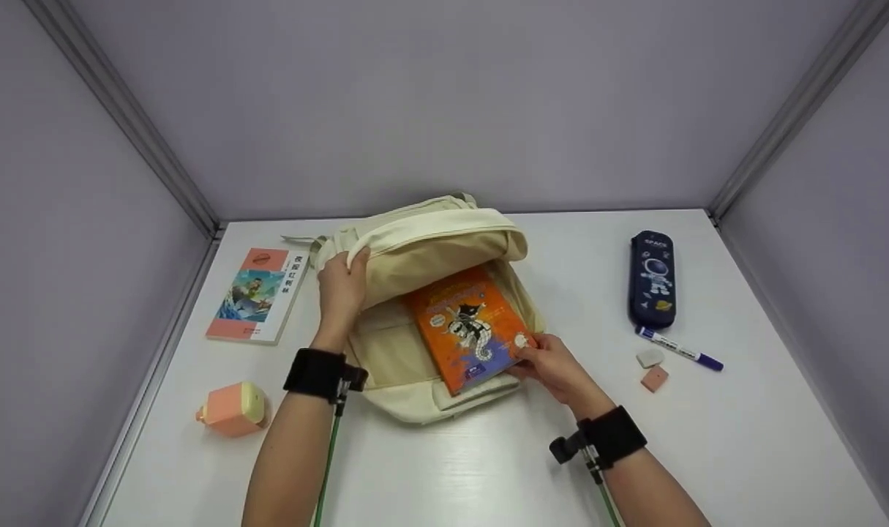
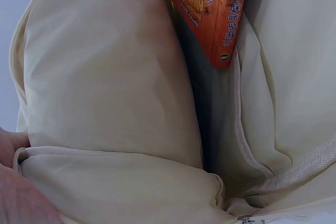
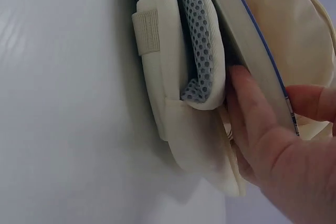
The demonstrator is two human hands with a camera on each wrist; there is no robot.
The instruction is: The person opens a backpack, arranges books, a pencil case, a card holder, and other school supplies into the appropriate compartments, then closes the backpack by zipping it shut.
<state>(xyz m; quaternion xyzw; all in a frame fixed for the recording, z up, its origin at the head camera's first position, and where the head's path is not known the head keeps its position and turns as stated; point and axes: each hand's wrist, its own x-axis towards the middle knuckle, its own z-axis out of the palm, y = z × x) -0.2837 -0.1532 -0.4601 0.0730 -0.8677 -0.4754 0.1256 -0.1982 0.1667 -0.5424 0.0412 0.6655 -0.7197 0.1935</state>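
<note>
white table [image 1: 444, 483]: backpack [image 1: 429, 263], book [image 1: 257, 296], pencil case [image 1: 653, 282], marker [image 1: 678, 348], erasers [image 1: 654, 378], perhaps a bottle [image 1: 232, 410].

Bag mouth: a gap beside the orange book [image 1: 466, 329], under the flap [image 1: 437, 256] gripped by the left hand [image 1: 344, 289].
Near right corner: blocked by the right hand [image 1: 554, 366].
Bag's [image 1: 407, 406] left: pink book [image 1: 257, 293] just beside; bottle [image 1: 232, 410] nearer.
Bag's right: passable table [image 1: 587, 285] up to case [image 1: 653, 282], marker [image 1: 680, 349], erasers [image 1: 650, 357].
Behind: wall [image 1: 459, 110] near.
Front: passage between forearms [image 1: 290, 461].
</note>
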